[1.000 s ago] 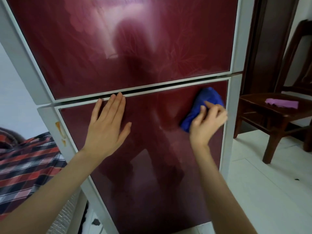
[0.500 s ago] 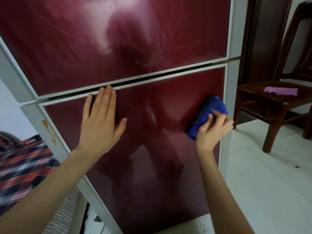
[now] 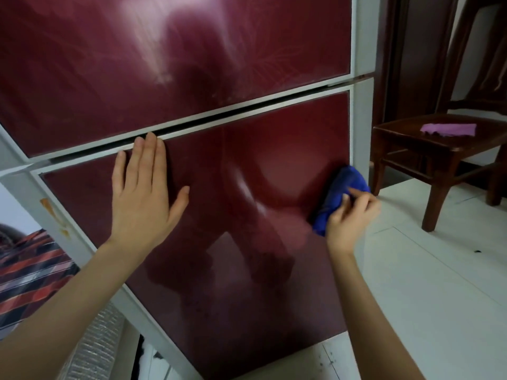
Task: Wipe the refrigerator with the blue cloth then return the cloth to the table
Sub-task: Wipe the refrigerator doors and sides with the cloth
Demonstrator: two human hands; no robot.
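**Figure: downward wiping stroke on the lower door.** My right hand grips the soft, bunched deep-blue cloth with fingers curled over it. It presses the cloth against the glossy dark-red refrigerator, at about 3 o'clock on the grey-framed lower door panel and just beside the right frame strip. The fingers are blurred, so I judge the stroke to be in progress.

My left hand lies open and flat at 10 o'clock on the same panel, with its fingertips touching the seam under the upper door. It holds nothing.

**Change.** One second ago the cloth sat close under the seam, at the panel's 1 o'clock corner. It has since slid down along the right edge to mid-height. The left hand has kept its place, bracing the door.

**Reading.** The upper right part of the lower panel has had a pass. The panel from 4 to 8 o'clock looks unwiped, and I cannot tell whether the upper door has been done. I judge the task to be mid-wipe, with the return of the cloth not yet due.

No table is in view. At 3 o'clock from the refrigerator a dark wooden chair stands on the white tiled floor, and a flat pink cloth lies on its seat.
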